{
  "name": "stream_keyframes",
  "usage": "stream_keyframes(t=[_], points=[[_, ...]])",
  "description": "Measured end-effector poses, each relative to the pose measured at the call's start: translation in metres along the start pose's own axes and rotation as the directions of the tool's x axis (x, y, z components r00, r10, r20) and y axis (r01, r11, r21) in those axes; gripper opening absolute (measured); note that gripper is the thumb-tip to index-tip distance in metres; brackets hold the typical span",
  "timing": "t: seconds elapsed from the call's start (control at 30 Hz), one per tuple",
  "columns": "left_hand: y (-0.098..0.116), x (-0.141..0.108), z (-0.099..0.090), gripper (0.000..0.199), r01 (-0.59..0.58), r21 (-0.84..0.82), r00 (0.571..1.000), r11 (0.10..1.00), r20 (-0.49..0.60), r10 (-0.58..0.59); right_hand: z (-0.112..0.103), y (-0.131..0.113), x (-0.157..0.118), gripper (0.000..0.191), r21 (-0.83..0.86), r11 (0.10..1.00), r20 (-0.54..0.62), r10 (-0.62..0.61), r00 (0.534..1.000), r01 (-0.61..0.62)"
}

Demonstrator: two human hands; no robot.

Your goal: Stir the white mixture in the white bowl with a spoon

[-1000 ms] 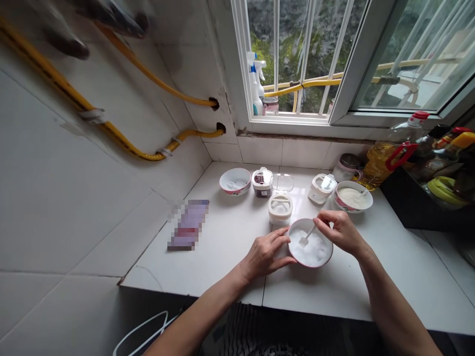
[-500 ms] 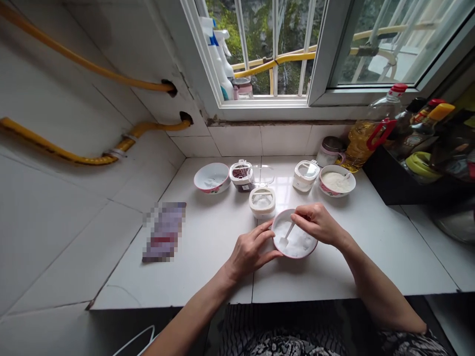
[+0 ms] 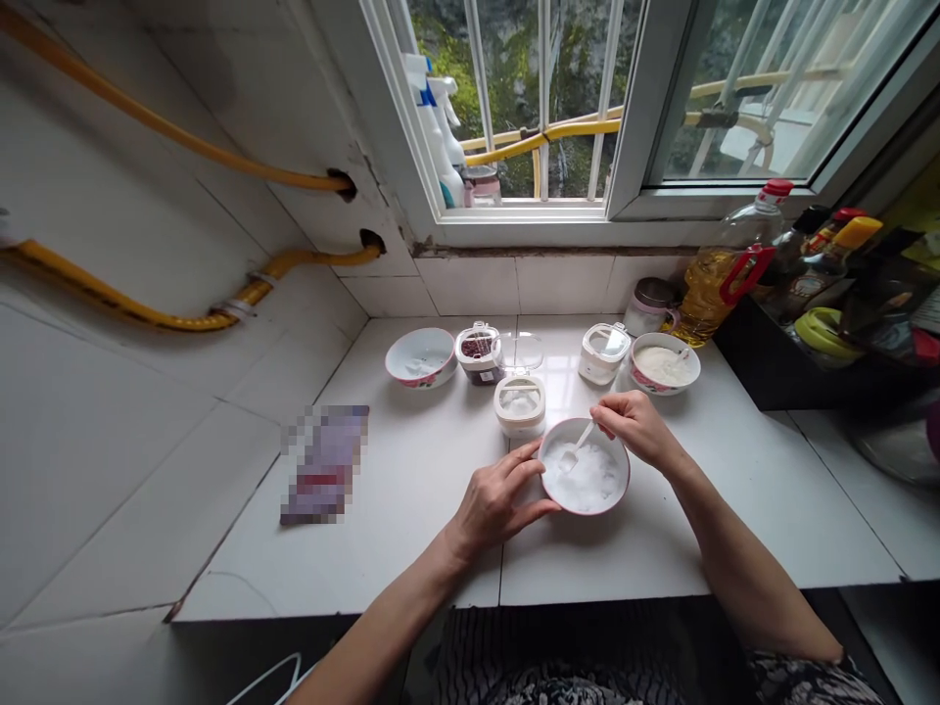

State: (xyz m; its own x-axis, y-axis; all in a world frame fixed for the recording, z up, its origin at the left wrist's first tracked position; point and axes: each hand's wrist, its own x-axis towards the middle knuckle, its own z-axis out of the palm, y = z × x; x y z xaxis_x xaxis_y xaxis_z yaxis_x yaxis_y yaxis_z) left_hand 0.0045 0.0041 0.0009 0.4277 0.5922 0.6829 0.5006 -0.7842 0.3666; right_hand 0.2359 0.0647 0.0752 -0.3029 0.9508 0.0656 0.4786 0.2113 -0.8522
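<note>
at the far left lies a flat purple item (image 3: 327,470), pixelated, so i cannot tell what it is. behind it stands the left bowl (image 3: 411,343), a little white matter in its bottom, with a jar of dark red bits (image 3: 479,357) just beside it. nearer stands the small white jar (image 3: 520,421).

the left hand (image 3: 499,499) has not shifted its hold: thumb and fingers are spread around the left side of the middle bowl (image 3: 587,511), clasping its rim. the bowl rests on the counter just beside the small white jar, with white powder (image 3: 591,480) inside.

what changes is the spoon (image 3: 580,443): compared with half a second ago, its scoop sits slightly farther back in the bowl, and more handle shows. the right hand (image 3: 635,426) has drawn away with it, pinching the handle's end between thumb and fingertips. this suggests the powder is being worked while the bowl is kept steady.

farther right are a lidded jar (image 3: 603,354) and a bowl of pale powder (image 3: 665,390).
</note>
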Motion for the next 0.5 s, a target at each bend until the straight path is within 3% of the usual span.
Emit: stream_keyframes(t=[0.17,0.3,0.4,0.5], points=[[0.000,0.001,0.000,0.035,-0.008,-0.009,1.000,1.000,0.003,0.008,-0.004,0.011,0.009,0.039,0.191,0.977,-0.018,0.100,0.995,-0.094],[-0.002,-0.001,0.001,0.036,0.003,-0.013,1.000,1.000,0.006,-0.003,0.003,0.011,0.015,0.041,0.316,0.948,-0.175,0.102,0.979,-0.043],[-0.003,-0.002,0.003,0.037,0.004,-0.017,1.000,1.000,0.002,-0.004,0.014,0.004,0.017,0.042,0.313,0.949,-0.283,0.067,0.957,0.026],[-0.003,-0.002,0.003,0.037,-0.002,-0.017,1.000,1.000,0.005,0.002,0.024,-0.002,0.016,0.041,0.183,0.973,-0.369,-0.063,0.927,0.138]])
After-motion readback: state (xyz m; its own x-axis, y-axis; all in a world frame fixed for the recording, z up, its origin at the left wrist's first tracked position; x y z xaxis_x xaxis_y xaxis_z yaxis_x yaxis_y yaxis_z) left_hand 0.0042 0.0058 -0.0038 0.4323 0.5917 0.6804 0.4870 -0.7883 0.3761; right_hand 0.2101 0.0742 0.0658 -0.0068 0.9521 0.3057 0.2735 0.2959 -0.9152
